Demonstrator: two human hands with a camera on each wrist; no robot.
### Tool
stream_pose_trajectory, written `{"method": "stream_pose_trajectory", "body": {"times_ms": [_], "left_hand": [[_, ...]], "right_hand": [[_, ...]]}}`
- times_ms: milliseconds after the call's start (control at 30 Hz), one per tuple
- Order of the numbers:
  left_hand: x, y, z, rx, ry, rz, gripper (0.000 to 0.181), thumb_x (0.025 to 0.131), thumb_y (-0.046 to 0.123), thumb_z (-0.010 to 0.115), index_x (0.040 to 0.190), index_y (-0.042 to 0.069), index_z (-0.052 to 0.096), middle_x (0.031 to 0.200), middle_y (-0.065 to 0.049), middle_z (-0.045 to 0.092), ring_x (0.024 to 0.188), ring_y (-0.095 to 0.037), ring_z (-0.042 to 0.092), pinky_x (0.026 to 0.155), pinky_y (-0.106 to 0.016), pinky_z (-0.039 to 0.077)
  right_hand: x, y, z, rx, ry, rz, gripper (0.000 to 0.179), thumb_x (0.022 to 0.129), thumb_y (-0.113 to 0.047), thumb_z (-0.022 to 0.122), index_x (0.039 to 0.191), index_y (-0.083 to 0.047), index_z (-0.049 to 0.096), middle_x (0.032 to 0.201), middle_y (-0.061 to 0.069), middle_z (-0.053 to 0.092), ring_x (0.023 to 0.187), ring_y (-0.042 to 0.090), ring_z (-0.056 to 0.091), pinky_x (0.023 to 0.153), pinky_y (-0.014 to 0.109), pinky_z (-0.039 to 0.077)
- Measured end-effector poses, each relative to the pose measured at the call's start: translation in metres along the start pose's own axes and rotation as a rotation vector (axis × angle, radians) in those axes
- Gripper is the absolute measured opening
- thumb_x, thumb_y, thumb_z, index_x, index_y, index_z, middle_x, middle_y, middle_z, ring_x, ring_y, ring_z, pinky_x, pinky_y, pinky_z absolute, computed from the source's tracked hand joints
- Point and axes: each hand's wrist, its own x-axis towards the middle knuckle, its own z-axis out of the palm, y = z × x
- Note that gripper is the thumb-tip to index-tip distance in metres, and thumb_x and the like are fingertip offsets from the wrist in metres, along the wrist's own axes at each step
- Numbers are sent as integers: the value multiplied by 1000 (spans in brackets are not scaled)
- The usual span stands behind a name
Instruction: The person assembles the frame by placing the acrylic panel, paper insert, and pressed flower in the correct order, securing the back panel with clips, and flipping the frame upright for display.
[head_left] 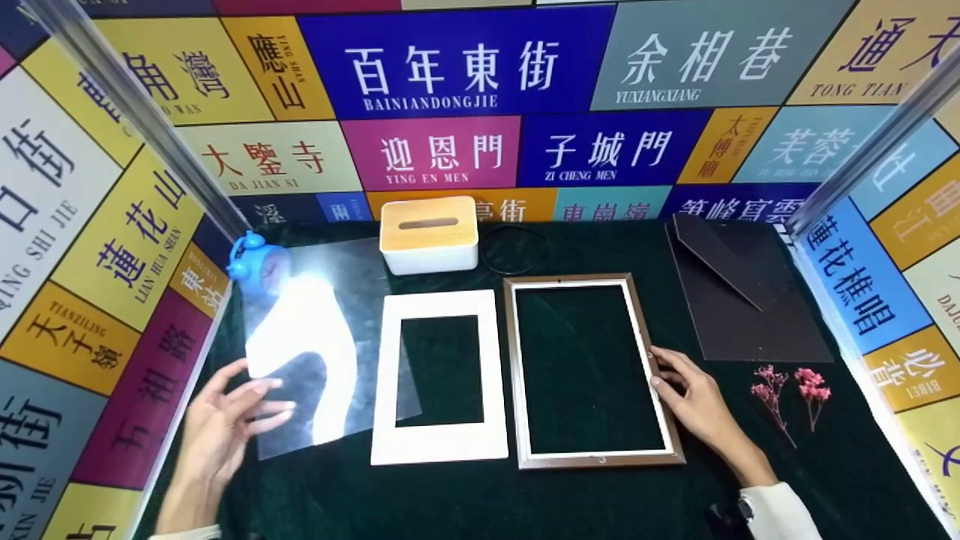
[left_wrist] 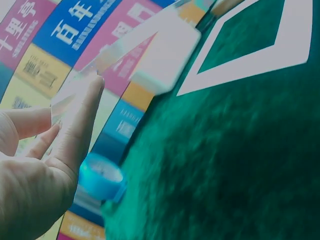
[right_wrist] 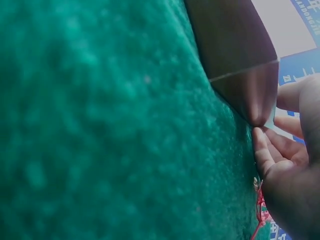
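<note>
Table (head_left: 450, 504), covered in dark green cloth, carries a set of picture-frame parts laid out from its left edge to its right. Left hand (head_left: 225, 420), close to the left edge, grips a clear sheet (head_left: 337, 345) between thumb and fingers at the sheet's left side. The wrist view confirms the pinch and shows the sheet's gripped part raised from the cloth. Strong glare covers much of its surface, and its lower right corner shows within the window of the white mat (head_left: 385, 375).

The mat lies flat at mid-table, beside the frame (head_left: 600, 461), which has a brown outer border and a white inner edge. Right hand (head_left: 694, 397) grips the frame's right side, thumb and fingertips closed on that bar. The frame lies flat.

A black backing board (head_left: 757, 334) occupies the far right corner, its support leg (head_left: 720, 266) uppermost and set diagonally. Two pink flower sprigs (head_left: 813, 386) lie near the right edge, between the board and the right forearm. A blue alarm clock (head_left: 259, 262) stands at the far left corner; a white tissue box (head_left: 430, 259) with a wooden lid stands by the far edge.
</note>
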Motion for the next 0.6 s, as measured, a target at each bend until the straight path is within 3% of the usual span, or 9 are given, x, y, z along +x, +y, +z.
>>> {"method": "stream_pose_trajectory", "body": {"times_ms": [333,600], "left_hand": [[14,-24,51,84,11,-83,37,108,-8,59,142,7,56,105,-17,81,79,-34,82,78,-54,67],[24,-47,90,54,-1,-181,49,108,-8,58,154,4,44,111,-20,78,80,-36,82,81,-56,66]], "right_hand": [[-1,3,-2,-7,-1,15,50,98,13,74,146,5,67,141,26,68,110,7,71,96,11,54],[0,3,-3,-8,-2,26,50,97,12,75,146,5,67,142,26,68,109,6,71,95,10,54]]}}
